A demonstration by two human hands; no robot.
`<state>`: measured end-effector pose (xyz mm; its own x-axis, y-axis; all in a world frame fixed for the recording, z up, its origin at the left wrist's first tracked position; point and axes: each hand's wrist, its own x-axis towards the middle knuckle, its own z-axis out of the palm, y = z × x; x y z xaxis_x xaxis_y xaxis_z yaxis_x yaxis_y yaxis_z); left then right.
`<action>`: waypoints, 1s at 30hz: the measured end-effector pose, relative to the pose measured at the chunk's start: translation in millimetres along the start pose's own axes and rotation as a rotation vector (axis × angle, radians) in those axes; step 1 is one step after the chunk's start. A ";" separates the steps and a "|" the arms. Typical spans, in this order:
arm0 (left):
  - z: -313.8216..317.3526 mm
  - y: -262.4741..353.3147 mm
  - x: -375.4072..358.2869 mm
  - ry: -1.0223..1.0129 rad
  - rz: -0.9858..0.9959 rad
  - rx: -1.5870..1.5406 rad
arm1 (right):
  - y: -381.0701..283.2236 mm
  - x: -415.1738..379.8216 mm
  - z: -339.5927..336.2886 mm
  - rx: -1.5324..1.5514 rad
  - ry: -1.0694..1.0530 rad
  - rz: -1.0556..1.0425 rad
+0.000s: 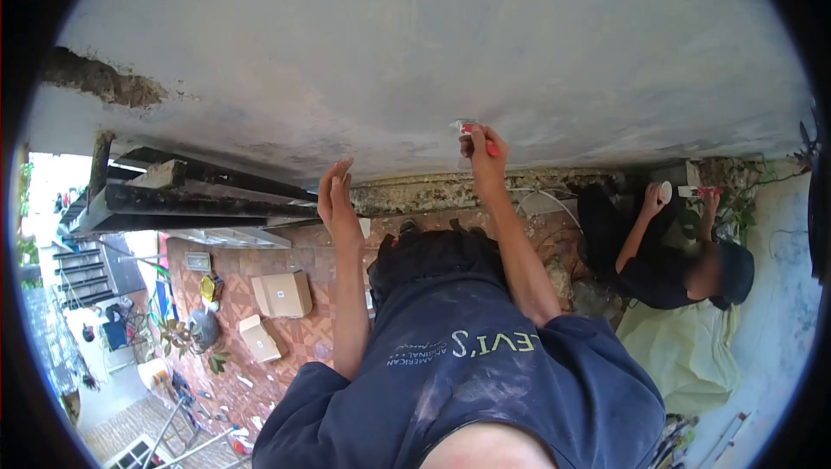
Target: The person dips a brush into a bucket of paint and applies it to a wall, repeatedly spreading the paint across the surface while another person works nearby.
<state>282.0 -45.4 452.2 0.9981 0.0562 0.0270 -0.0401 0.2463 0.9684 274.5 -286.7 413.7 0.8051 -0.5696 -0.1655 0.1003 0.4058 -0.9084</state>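
Observation:
My right hand (485, 153) is closed around a red-handled putty knife (470, 129), its pale blade up against the grey plastered wall (415, 62). The end of the red handle shows below my fingers. To the left, my left hand (338, 196) is raised near the wall's lower part, fingers stretched out and a little bent, with nothing in it. Behind and below my hands runs a rough, mossy ledge (415, 194) along the foot of the wall.
At right, a crouching person (666, 270) holds a white cup (665, 193) and a red-handled tool (698, 192). Dark metal beams (199, 196) stand at left by a broken wall patch (104, 79). Cardboard boxes (282, 294) lie on the tiled floor (316, 330); a pale sheet (679, 352) lies lower right.

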 end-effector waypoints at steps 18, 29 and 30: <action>1.2 6.6 22.7 -0.152 -0.028 0.065 | 48.1 -41.0 -62.1 -0.065 -0.040 -0.240; -13.4 10.9 5.8 -0.101 -0.056 0.120 | 104.1 4.6 -77.8 -0.272 0.156 0.116; -9.4 9.6 7.9 -0.116 -0.045 0.112 | 85.8 15.0 -64.6 -0.101 0.094 0.066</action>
<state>289.1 -33.5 459.4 0.9978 -0.0659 0.0047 0.0043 0.1366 0.9906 257.4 -306.6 308.4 0.7491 -0.6107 -0.2568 -0.0141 0.3727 -0.9278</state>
